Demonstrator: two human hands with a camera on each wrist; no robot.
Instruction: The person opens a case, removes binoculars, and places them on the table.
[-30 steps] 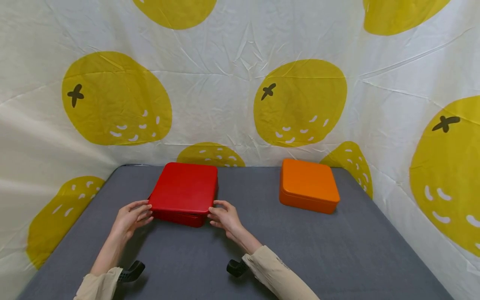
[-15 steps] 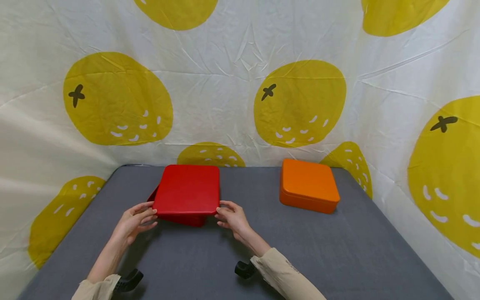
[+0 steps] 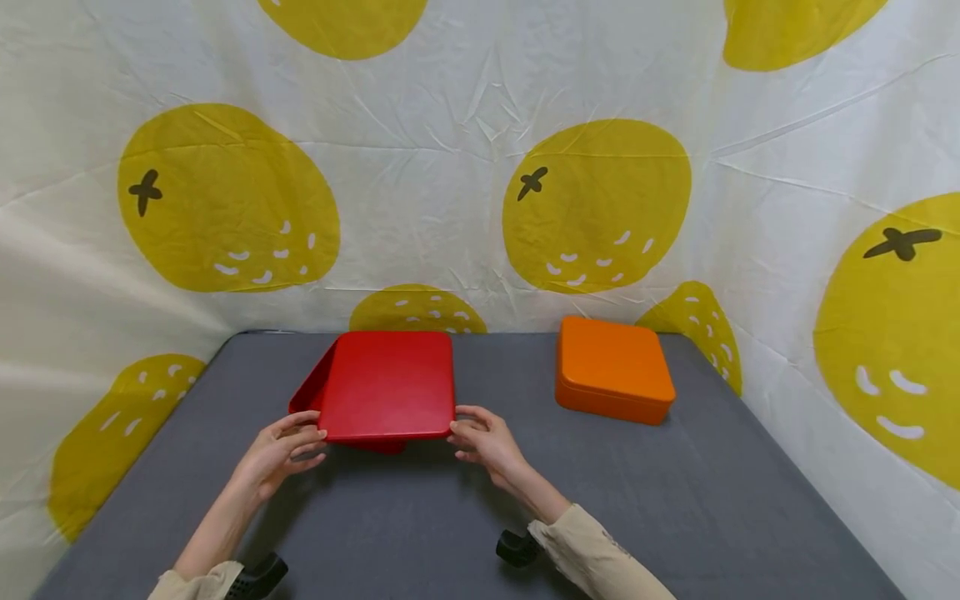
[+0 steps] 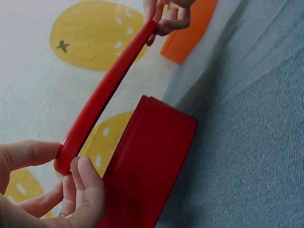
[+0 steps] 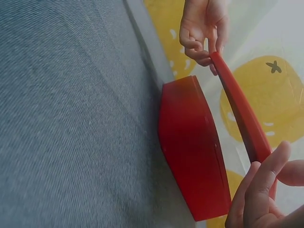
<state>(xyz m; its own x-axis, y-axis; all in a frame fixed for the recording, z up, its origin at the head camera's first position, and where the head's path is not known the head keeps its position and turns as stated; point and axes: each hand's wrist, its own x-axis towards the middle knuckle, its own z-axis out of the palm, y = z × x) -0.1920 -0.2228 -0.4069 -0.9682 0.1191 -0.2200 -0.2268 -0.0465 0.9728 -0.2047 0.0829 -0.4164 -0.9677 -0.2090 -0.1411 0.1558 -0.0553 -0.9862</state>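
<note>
A flat red lid (image 3: 387, 385) is held in the air above the red box (image 3: 309, 393) on the grey table (image 3: 675, 500). My left hand (image 3: 285, 444) pinches the lid's near left corner, and my right hand (image 3: 483, 437) pinches its near right corner. The left wrist view shows the lid (image 4: 102, 97) raised clear of the box (image 4: 147, 166), thumb and fingers (image 4: 88, 187) gripping its edge. From the right wrist, the lid (image 5: 240, 111) stands apart from the box (image 5: 190, 147), and the fingers (image 5: 259, 187) clasp its end.
A closed orange box (image 3: 613, 369) sits at the back right of the table. White cloth with yellow fruit prints (image 3: 600, 200) hangs behind and along both sides. The grey surface stretches toward me in front of the boxes.
Both hands have lifted the red lid off the red box and carried it up and slightly right; the box's left wall now shows beneath it.
</note>
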